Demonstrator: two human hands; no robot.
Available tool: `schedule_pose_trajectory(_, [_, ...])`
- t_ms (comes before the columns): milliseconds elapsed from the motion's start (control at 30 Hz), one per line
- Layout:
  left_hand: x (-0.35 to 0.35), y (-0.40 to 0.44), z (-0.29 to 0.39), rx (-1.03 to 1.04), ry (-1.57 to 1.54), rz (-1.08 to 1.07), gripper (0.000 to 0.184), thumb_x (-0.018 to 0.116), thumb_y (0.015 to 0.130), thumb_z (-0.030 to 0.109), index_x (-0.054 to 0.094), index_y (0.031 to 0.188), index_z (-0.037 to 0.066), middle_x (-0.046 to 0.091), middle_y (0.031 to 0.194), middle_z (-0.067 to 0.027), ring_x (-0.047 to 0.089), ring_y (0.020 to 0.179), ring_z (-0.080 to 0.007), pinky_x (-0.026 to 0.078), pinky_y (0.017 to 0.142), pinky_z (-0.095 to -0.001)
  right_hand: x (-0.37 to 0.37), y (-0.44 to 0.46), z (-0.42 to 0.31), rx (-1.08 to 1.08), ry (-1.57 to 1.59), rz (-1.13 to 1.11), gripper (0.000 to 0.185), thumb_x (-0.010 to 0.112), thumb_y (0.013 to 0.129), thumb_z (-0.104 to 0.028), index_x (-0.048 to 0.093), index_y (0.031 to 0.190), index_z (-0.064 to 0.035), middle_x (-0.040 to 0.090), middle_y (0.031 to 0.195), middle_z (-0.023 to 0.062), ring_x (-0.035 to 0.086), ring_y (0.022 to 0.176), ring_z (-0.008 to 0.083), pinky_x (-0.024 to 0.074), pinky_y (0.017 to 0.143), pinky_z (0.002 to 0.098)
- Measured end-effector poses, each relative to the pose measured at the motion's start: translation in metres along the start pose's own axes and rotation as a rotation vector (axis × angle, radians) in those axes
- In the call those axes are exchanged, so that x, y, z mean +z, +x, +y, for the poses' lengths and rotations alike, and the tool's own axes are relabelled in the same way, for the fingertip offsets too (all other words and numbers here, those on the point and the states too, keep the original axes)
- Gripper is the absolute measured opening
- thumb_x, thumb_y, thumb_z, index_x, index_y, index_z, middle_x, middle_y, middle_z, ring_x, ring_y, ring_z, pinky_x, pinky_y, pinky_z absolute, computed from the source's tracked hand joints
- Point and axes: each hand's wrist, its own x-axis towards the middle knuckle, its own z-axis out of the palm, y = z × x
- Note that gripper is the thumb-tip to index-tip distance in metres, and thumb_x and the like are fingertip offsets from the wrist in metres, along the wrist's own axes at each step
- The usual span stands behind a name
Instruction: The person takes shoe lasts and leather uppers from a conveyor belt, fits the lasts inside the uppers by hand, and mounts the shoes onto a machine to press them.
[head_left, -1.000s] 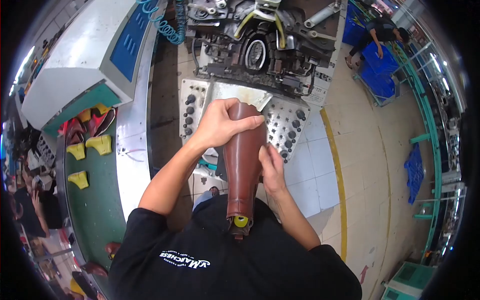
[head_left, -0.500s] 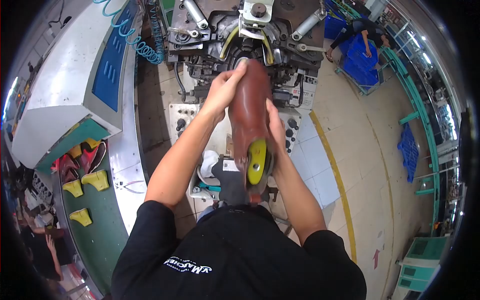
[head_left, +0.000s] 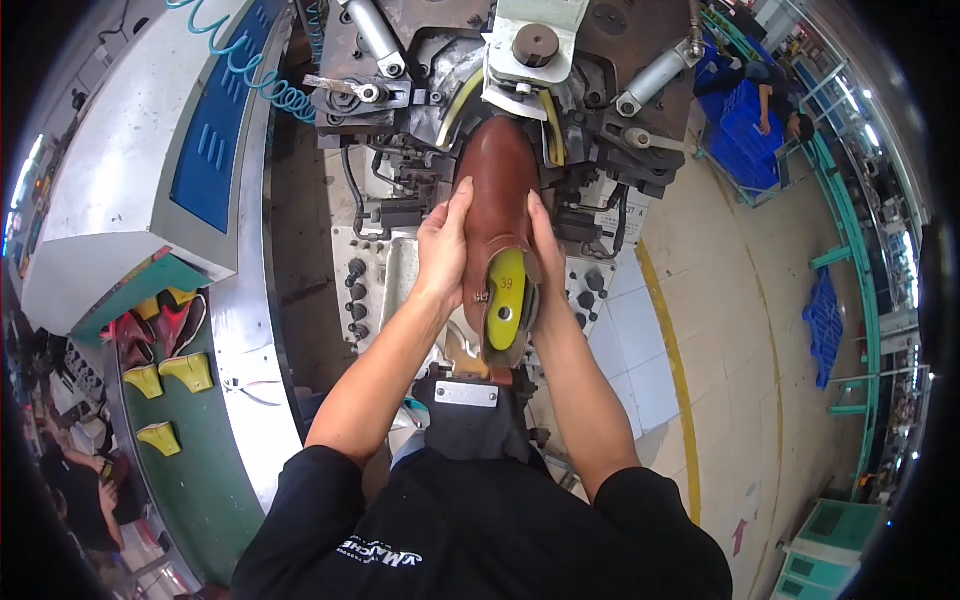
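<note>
Brown shoe (head_left: 500, 165) is held in both hands, toe pointed away from the body and into the front of the machine (head_left: 610, 75). It's gripped from both sides: the left hand (head_left: 440, 250) is closed on one flank, thumb laid along the leather, and the other flank is gripped by the right hand (head_left: 547, 260), thumb up front as well. Most of the fingers are hidden under the shoe, tbh.

A yellow last (head_left: 508, 285) can be seen through the opening, marked 39, with a round hole below that. The toe is lined up between two curved yellow bands (head_left: 462, 105), just below the bracket (head_left: 510, 25) with the round knob (head_left: 537, 45). Whether anything is touched by the toe can't be told from this angle.

Off to the left, three yellow blocks (head_left: 188, 373) are spread on the green belt (head_left: 190, 500), with pliers (head_left: 255, 390) parked on the metal ledge (head_left: 255, 435) beside it.
</note>
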Motion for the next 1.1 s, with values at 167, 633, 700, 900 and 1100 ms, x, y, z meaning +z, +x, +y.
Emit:
schedule_pose_trajectory(167, [-0.004,0.007,-0.008,0.000,0.017,0.055,0.042,0.071,0.097,0.038,0.064,0.111,-0.001,0.070,0.106,-0.0100,0.068,0.089,-0.0143,0.056,0.079,-0.0281,0.000,-0.003,0.003,0.018,0.079,-0.023,0.058,0.059,0.101,-0.043,0.057,0.138,0.0012,0.061,0.135,0.0103,0.063,0.116,0.0187,0.0508,0.096,0.0325])
schedule_pose_trajectory(633, [0.007,0.004,0.009,-0.086,0.009,0.081,0.054,0.073,0.095,0.039,0.060,0.118,-0.008,0.070,0.111,-0.0147,0.071,0.092,-0.0196,0.060,0.079,-0.0332,0.008,-0.009,-0.007,0.004,-0.146,0.154,0.059,0.067,0.096,-0.047,0.067,0.120,0.0065,0.068,0.114,0.0103,0.065,0.098,0.0160,0.0515,0.084,0.0293])
schedule_pose_trajectory(700, [0.004,0.004,0.008,-0.109,0.004,0.064,0.054,0.073,0.095,0.040,0.061,0.117,-0.008,0.070,0.111,-0.0148,0.071,0.092,-0.0196,0.059,0.079,-0.0331,0.007,-0.008,-0.007,-0.027,-0.201,0.187,0.056,0.067,0.096,-0.046,0.067,0.117,0.0059,0.068,0.111,0.0088,0.064,0.094,0.0151,0.0511,0.082,0.0284])
schedule_pose_trajectory(900, [-0.006,0.006,-0.001,-0.104,0.042,0.111,0.056,0.075,0.092,0.045,0.064,0.113,-0.006,0.071,0.108,-0.0142,0.071,0.089,-0.0195,0.059,0.078,-0.0328,0.010,-0.007,0.002,-0.134,-0.088,0.155,0.057,0.073,0.094,-0.043,0.064,0.117,0.0086,0.066,0.113,0.0107,0.063,0.092,0.0166,0.0511,0.080,0.0290])
schedule_pose_trajectory(1100, [-0.009,0.002,-0.004,-0.091,0.060,0.053,0.059,0.072,0.093,0.049,0.063,0.116,-0.005,0.071,0.109,-0.0130,0.070,0.089,-0.0194,0.058,0.078,-0.0324,-0.001,0.000,0.004,-0.066,-0.195,0.225,0.063,0.074,0.093,-0.043,0.063,0.124,0.0101,0.066,0.120,0.0128,0.064,0.101,0.0204,0.0505,0.089,0.0314])
